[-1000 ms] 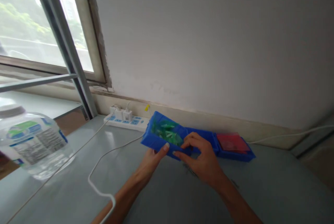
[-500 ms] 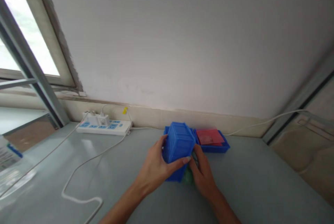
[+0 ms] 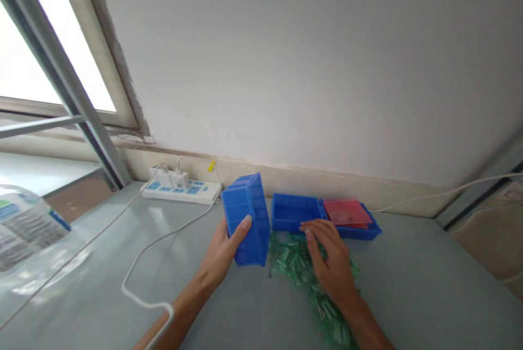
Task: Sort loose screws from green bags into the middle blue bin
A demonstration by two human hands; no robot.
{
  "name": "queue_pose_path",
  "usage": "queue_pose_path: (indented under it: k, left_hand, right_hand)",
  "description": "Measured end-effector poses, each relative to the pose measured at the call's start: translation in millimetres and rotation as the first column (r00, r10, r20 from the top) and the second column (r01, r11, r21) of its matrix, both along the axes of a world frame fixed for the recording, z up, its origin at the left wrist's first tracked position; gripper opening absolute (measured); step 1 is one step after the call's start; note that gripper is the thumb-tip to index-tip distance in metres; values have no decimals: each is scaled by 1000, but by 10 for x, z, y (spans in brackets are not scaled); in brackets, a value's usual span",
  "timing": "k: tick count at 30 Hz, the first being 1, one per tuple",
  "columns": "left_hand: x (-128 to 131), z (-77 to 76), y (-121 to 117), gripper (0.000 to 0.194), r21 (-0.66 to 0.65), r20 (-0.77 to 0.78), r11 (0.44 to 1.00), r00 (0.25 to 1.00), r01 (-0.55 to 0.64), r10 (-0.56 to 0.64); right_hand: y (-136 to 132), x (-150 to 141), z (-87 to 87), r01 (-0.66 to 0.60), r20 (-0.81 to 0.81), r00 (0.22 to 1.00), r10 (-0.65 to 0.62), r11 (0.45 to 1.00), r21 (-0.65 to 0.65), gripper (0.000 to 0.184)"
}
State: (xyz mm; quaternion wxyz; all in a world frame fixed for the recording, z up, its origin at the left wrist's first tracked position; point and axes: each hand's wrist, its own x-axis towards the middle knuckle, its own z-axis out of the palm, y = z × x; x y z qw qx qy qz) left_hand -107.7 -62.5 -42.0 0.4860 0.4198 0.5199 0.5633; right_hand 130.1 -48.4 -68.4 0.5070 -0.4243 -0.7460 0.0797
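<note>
My left hand [image 3: 220,252] grips a blue plastic bin [image 3: 247,225], tipped on its side above the table, thumb on the near face. To its right, many small green-and-clear packets [image 3: 292,260] lie spread in a loose pile on the tabletop. My right hand [image 3: 333,263] is over this pile with its fingers bent and partly apart, holding nothing that I can see. Its fingertips are close to the front wall of a second blue bin [image 3: 290,226]. Part of the pile is hidden under my right hand and wrist.
A third blue bin [image 3: 362,234] with red plastic sheets [image 3: 347,213] stands beside the second, against the wall. On the left are a white power strip [image 3: 183,192], a loose white cable [image 3: 137,295] and a clear plastic bottle [image 3: 32,235]. A metal post [image 3: 61,67] rises there.
The bin in my left hand has moved left, away from the right hand. Much more of the green packet pile now shows. My right hand has come off the bin, and the view has shifted left.
</note>
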Motion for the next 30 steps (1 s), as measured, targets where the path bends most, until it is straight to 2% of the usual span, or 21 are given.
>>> queue_pose_path:
  k: [3,5,7,9,12,15,17,19,21,23,24,25,27,29,30]
  left_hand:
    - [65,-124,0,87,-2,73,998,996,61,-61]
    - [99,-162,6,88,32,97,995,991,93,-96]
    - [103,-177,19,88,68,115,990,985,120,-128]
    - [75,-178,39,86,92,128,989,984,113,-124]
    - [-2,-160,87,88,134,107,991,994,24,-39]
    - [-70,-145,166,90,193,42,978,996,-80,73]
    - [-110,-149,234,88,215,23,968,992,-128,126]
    - [-166,-152,297,86,229,24,962,989,-146,145]
    - [-250,-139,335,90,261,-5,937,970,-232,241]
    - [-344,-111,336,84,369,-162,857,883,-359,440]
    - [-382,-98,324,72,461,-294,817,810,-345,508]
    - [-405,-91,305,57,540,-440,802,727,-255,527]
    - [-396,-104,258,34,602,-633,797,576,-53,517]
    - [-317,-158,215,34,527,-773,837,492,148,400]
    - [-264,-195,199,34,475,-824,854,447,211,348]
  right_hand:
    - [-40,-1,151,13,-38,999,-13,1000,-18,22]
    - [-99,-46,254,-3,-13,1000,2,997,-78,20]
    - [-154,-136,350,-63,43,997,70,985,-159,30]
    - [-175,-255,438,-168,102,975,197,957,-237,43]
    - [-113,-439,543,-304,118,931,344,914,-267,18]
    - [48,-595,582,-396,110,891,440,873,-284,14]
    - [197,-688,565,-378,155,893,423,890,-254,19]
    - [367,-770,526,-315,267,891,368,923,-219,8]
    - [538,-831,480,-270,371,867,333,939,-211,8]
    - [684,-859,440,-242,500,802,325,944,-225,12]
    - [739,-859,425,-237,560,761,328,944,-231,11]
    - [779,-849,412,-231,605,724,330,943,-239,10]
    - [818,-804,401,-250,613,703,360,932,-261,9]
    - [810,-720,419,-297,503,768,396,917,-267,13]
    - [794,-662,440,-318,414,817,400,913,-255,14]
